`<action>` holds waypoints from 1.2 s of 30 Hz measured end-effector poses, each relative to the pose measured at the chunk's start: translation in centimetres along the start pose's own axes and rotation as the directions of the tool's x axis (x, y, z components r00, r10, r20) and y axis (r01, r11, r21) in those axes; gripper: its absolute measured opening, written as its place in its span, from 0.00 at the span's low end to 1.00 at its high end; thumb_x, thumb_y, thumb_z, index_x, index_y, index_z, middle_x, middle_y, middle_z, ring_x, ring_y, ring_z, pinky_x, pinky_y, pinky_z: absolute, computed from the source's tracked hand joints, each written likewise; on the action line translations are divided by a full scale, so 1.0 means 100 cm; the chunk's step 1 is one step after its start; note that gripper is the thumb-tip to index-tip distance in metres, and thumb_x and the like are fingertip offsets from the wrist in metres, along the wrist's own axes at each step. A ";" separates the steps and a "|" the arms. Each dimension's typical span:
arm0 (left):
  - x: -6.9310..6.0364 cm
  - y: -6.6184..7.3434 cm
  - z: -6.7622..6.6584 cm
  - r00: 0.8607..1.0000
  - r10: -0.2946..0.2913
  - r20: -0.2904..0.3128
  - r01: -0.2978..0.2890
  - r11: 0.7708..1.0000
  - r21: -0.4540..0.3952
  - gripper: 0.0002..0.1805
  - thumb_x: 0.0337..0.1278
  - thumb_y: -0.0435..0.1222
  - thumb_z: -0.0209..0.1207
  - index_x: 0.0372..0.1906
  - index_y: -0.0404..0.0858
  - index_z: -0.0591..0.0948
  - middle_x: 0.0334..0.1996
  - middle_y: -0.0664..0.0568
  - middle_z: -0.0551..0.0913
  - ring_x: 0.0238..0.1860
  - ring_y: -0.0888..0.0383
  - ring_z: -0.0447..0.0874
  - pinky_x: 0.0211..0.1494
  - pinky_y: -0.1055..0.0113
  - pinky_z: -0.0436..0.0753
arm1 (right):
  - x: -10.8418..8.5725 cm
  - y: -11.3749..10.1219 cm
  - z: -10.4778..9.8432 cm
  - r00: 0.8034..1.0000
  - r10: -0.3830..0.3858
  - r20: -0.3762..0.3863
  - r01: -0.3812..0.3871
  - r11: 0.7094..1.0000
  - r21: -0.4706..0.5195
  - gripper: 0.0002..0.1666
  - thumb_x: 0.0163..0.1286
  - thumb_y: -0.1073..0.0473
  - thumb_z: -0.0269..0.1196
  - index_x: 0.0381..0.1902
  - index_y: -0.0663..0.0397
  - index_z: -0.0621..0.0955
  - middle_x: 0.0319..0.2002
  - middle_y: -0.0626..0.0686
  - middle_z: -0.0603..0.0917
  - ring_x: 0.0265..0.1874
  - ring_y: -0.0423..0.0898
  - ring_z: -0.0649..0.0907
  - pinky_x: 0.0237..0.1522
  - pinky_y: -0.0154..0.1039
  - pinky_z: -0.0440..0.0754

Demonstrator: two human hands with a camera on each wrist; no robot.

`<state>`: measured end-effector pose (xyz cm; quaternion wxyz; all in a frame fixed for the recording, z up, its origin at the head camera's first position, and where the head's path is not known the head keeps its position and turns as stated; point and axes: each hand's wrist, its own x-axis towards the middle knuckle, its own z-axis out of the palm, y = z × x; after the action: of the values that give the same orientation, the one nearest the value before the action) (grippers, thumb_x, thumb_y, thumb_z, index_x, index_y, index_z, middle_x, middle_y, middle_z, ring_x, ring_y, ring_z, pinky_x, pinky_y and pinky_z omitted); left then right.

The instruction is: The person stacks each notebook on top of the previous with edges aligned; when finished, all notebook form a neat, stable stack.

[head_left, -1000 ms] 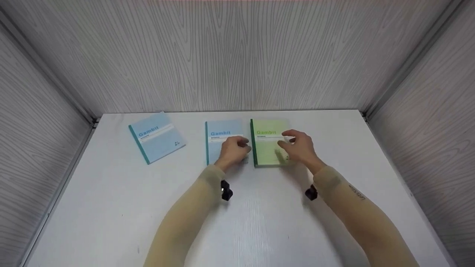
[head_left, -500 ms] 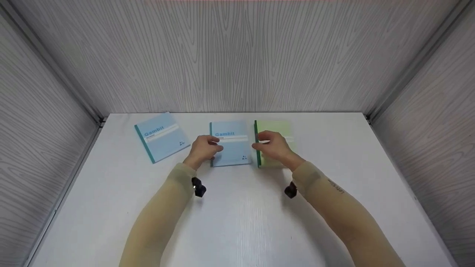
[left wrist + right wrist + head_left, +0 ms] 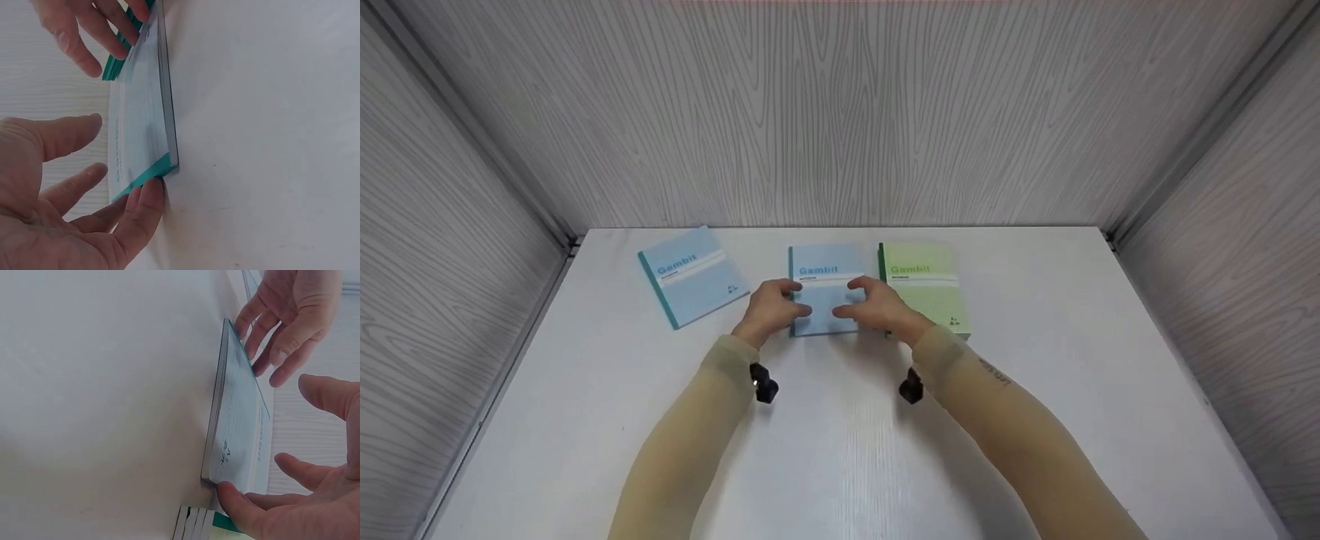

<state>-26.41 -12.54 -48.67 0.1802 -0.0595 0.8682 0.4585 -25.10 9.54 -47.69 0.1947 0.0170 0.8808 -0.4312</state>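
Note:
A light blue notebook (image 3: 826, 259) lies flat at the middle of the table's far part, with its teal spine on the left. At that spine my left hand (image 3: 771, 306) touches the edge with its fingertips, thumb held apart above the cover. Along the opposite edge rests my right hand (image 3: 881, 306), a fingertip (image 3: 228, 489) against the notebook's corner and its thumb over the cover. Neither hand grips around it. Just to the right lies a stack of green notebooks (image 3: 926, 296), partly covered by my right hand; the right wrist view shows several layers.
Another blue notebook (image 3: 694, 277) lies tilted on the left, near the far edge of the white table (image 3: 840, 450). Wood-grain panels stand behind the table (image 3: 840, 120) and along both sides.
My left hand has gone from the middle blue notebook's right edge to its spine. My right hand has moved left, from the green notebooks to the blue notebook's right edge.

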 end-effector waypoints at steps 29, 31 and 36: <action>-0.018 -0.041 -0.027 0.998 -0.067 -0.021 0.041 0.792 -0.609 0.34 0.82 0.26 0.53 0.86 0.48 0.72 0.87 0.40 0.68 0.85 0.42 0.71 0.89 0.44 0.72 | 0.001 0.005 0.032 0.992 0.037 0.124 -0.089 0.892 0.443 0.39 0.71 0.61 0.77 0.78 0.46 0.79 0.87 0.56 0.68 0.81 0.55 0.72 0.80 0.57 0.81; -0.019 -0.041 -0.028 0.998 -0.061 -0.023 0.033 0.773 -0.634 0.34 0.82 0.26 0.53 0.85 0.49 0.72 0.87 0.41 0.69 0.84 0.43 0.72 0.89 0.45 0.73 | 0.001 0.006 0.033 0.992 0.039 0.121 -0.093 0.870 0.485 0.38 0.70 0.62 0.77 0.76 0.46 0.79 0.83 0.56 0.71 0.76 0.55 0.75 0.79 0.56 0.82; -0.024 -0.043 -0.023 0.999 -0.019 -0.038 -0.010 0.767 -0.641 0.34 0.79 0.23 0.53 0.84 0.45 0.73 0.83 0.39 0.74 0.80 0.42 0.76 0.87 0.44 0.75 | -0.002 0.015 0.031 0.998 0.008 0.055 -0.035 0.861 0.508 0.37 0.69 0.69 0.75 0.74 0.49 0.81 0.75 0.58 0.78 0.64 0.52 0.81 0.67 0.45 0.89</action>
<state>-23.60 -17.02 -49.96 0.1319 -0.1290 0.6630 0.7255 -23.60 8.15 -50.39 0.2107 0.0666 0.7303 -0.6464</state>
